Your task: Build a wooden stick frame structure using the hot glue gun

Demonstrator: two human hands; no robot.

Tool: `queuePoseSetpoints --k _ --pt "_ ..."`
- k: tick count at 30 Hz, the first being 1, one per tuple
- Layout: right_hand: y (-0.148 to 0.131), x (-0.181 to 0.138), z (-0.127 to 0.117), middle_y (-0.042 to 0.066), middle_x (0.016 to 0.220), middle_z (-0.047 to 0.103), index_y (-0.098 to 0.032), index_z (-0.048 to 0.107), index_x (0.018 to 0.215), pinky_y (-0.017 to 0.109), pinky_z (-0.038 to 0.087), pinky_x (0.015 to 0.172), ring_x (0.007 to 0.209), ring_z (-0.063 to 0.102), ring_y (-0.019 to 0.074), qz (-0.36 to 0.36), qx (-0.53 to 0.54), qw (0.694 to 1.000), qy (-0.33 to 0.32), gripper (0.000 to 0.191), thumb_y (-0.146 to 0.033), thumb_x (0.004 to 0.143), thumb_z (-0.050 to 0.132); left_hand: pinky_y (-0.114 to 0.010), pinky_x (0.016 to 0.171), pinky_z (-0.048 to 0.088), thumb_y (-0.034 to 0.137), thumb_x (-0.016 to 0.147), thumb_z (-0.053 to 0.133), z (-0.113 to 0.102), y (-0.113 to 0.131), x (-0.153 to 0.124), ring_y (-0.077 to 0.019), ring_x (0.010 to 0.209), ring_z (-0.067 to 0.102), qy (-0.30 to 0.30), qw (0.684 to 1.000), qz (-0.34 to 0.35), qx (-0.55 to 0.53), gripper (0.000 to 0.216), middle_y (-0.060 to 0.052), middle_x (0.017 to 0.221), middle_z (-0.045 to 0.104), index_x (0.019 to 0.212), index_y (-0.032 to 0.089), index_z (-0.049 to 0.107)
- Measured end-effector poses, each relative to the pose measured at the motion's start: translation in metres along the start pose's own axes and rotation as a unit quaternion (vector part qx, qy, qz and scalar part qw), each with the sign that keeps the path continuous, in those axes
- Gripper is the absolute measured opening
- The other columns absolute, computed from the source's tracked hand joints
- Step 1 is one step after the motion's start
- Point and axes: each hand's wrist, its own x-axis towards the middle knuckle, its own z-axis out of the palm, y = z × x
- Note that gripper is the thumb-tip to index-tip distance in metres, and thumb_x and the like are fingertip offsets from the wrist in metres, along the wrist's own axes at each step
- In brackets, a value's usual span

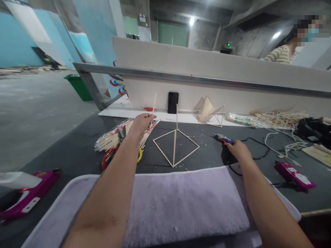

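My left hand [143,124] pinches a thin wooden stick [154,102] that points upward, above a plastic pack of wooden sticks [110,139]. My right hand [239,150] is closed round a blue glue gun [225,139], its tip pointing left. Between my hands lies a diamond-shaped stick frame [162,154] with one stick across its middle; another stick [177,115] stands upright at its far corner. Neither hand touches this frame. Scissors [140,155] with red and yellow handles are partly hidden under my left forearm.
A black phone [173,102] leans on the back board near a finished-looking stick model [207,110]. Loose sticks [279,117] and tangled cables [292,146] lie right. Magenta devices [296,176] sit at both sides. A lilac towel [186,203] covers the front. Another person [281,53] is beyond the board.
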Motion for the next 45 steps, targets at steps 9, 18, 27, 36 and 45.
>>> queuePoseSetpoints --k 9,18,27,36,45 --pt "0.004 -0.001 -0.009 0.001 0.067 0.058 -0.015 0.063 0.089 0.026 0.044 0.047 0.051 0.051 0.0125 0.013 0.499 0.865 0.049 0.041 -0.047 0.064 0.063 -0.015 0.039 0.031 0.034 0.075 0.057 0.004 0.007 -0.009 -0.0031 0.043 0.043 -0.12 0.992 -0.034 -0.034 0.025 -0.001 0.068 0.058 0.092 0.015 0.061" --pt "-0.044 -0.044 -0.028 0.003 0.071 0.057 -0.016 0.06 0.089 0.019 0.038 0.038 0.054 0.051 0.0109 -0.09 0.702 0.683 -0.18 0.033 -0.04 0.066 0.067 -0.014 0.04 0.031 0.029 0.077 0.058 0.001 0.02 -0.015 -0.0032 0.044 0.044 -0.223 0.974 -0.04 -0.03 0.026 0.0 0.069 0.058 0.099 0.016 0.058" --pt "-0.054 -0.07 -0.047 0.003 0.086 0.056 -0.022 0.06 0.102 0.021 0.044 0.05 0.066 0.051 0.0103 -0.126 0.774 0.589 -0.194 0.033 -0.036 0.072 0.06 -0.015 0.042 0.031 0.031 0.077 0.057 -0.003 0.033 -0.018 -0.0034 0.047 0.044 -0.239 0.968 -0.02 -0.068 0.026 -0.002 0.072 0.059 0.098 0.015 0.059" --pt "-0.063 -0.074 -0.031 0.002 0.095 0.059 -0.025 0.055 0.101 0.024 0.042 0.054 0.059 0.047 0.0099 -0.166 0.693 0.686 -0.147 0.037 -0.032 0.065 0.065 -0.018 0.042 0.028 0.03 0.068 0.062 -0.001 0.037 -0.026 -0.0054 0.042 0.039 -0.324 0.944 -0.059 0.034 0.026 -0.001 0.061 0.059 0.089 0.016 0.065" --pt "-0.064 -0.077 -0.012 0.003 0.096 0.064 -0.021 0.059 0.097 0.026 0.043 0.073 0.085 0.057 0.0167 -0.175 0.573 0.795 -0.09 0.038 -0.035 0.064 0.071 -0.019 0.055 0.037 0.025 0.054 0.068 0.017 0.014 -0.018 -0.0116 0.06 0.053 -0.356 0.922 -0.019 0.152 0.02 0.001 0.066 0.065 0.073 0.019 0.07"
